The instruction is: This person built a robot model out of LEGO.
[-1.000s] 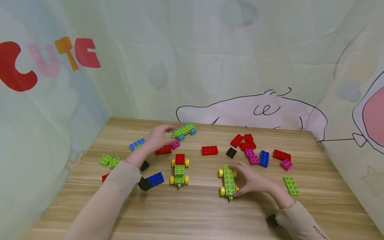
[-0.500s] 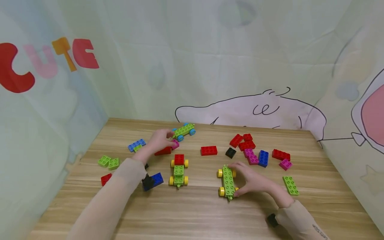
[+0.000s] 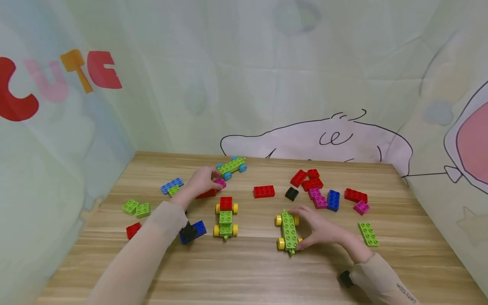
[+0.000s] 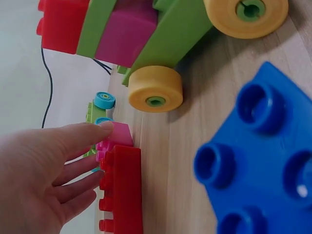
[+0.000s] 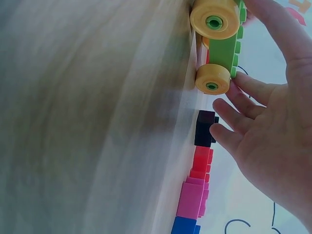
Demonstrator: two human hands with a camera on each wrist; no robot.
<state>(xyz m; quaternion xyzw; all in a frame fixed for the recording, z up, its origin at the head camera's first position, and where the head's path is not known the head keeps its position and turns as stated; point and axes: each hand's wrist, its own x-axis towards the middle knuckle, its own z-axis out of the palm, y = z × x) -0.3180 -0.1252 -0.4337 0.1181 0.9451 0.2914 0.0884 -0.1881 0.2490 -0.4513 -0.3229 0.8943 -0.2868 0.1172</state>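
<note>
At right fingers (image 3: 304, 212), studded green chassis (image 3: 289, 233), yellow-wheeled

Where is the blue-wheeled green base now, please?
In the head view, the green base stands left of centre near the table's far edge, beyond a pink brick.

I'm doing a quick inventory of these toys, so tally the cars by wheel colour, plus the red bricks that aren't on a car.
Yellow-wheeled cars: 2
Blue-wheeled car: 1
Red bricks off the cars: 7
Total: 10
</note>
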